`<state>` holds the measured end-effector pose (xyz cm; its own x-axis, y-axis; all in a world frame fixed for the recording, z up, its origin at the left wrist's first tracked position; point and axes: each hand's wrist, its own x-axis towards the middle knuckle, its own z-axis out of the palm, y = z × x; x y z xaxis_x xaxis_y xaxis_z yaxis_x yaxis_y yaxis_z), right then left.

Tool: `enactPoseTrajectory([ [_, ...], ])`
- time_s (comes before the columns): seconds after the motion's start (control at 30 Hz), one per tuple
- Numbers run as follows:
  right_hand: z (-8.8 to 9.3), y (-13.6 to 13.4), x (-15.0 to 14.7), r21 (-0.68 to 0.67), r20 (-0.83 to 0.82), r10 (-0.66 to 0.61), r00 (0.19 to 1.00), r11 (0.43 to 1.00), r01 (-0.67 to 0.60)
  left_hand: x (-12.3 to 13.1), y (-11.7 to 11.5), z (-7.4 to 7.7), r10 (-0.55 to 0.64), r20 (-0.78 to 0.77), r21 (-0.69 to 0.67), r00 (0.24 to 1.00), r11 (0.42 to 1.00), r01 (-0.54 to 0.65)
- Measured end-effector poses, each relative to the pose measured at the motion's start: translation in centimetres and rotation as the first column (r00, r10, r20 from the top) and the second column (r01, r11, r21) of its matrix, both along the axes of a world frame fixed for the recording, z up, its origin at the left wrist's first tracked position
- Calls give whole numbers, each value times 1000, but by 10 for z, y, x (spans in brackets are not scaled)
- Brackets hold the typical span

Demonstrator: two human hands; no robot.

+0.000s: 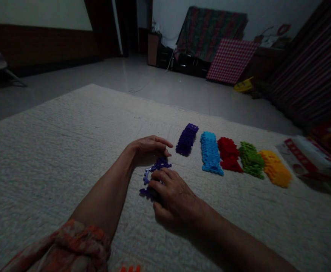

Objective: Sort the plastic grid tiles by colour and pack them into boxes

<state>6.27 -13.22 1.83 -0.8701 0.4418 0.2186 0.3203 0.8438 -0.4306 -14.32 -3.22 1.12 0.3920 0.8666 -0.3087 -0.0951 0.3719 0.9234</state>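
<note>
Cream rug (54, 158) on a grey floor, dimly lit. Purple strip (157, 167) of interlocking plastic pieces, lying mid-rug between both hands. Left hand (148, 149) arches half-closed over the strip's far end, fingertips touching it; whether it grips cannot be told. Right hand (173, 196) covers the near end, fingers bent down and closed on the pieces. Just beyond, running toward the rug's right edge, is a row of stacks: purple stack (187, 139), blue stack (211, 153), red stack (229, 155), green stack (251, 159), yellow stack (276, 168). Printed packaging (310, 158) lies at that right edge.
</note>
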Motion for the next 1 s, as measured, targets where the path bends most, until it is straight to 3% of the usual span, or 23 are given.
enactPoseTrajectory([
  [0.13,-6,-2,8,76,-10,10,1000,997,-9,-1,3,5,-133,-101,-12,986,991,132],
  [0.27,-13,-4,9,190,-6,28,1000,981,-26,3,6,7,-151,-157,31,976,987,157],
  [0.47,-16,0,5,310,-273,81,958,951,8,8,-1,7,-122,-90,-5,988,992,122],
  [0.57,-8,5,8,134,-451,38,892,991,26,11,-6,11,-86,-56,-53,995,995,83],
  [0.63,-2,9,12,-85,-537,-98,838,994,62,12,-7,14,-69,-73,-78,995,995,63],
  [0.7,1,15,15,-304,-542,-242,805,949,81,12,-5,15,-77,-105,-92,991,993,67],
  [0.8,0,27,20,-566,-418,-429,801,812,139,11,-2,12,-94,-86,-80,992,993,87],
  [0.87,-3,35,23,-622,-339,-534,775,745,241,9,-1,6,-93,-35,-65,995,994,91],
  [1.0,-11,50,31,-489,-302,-625,720,750,446,6,0,-2,-104,33,-38,994,994,106],
])
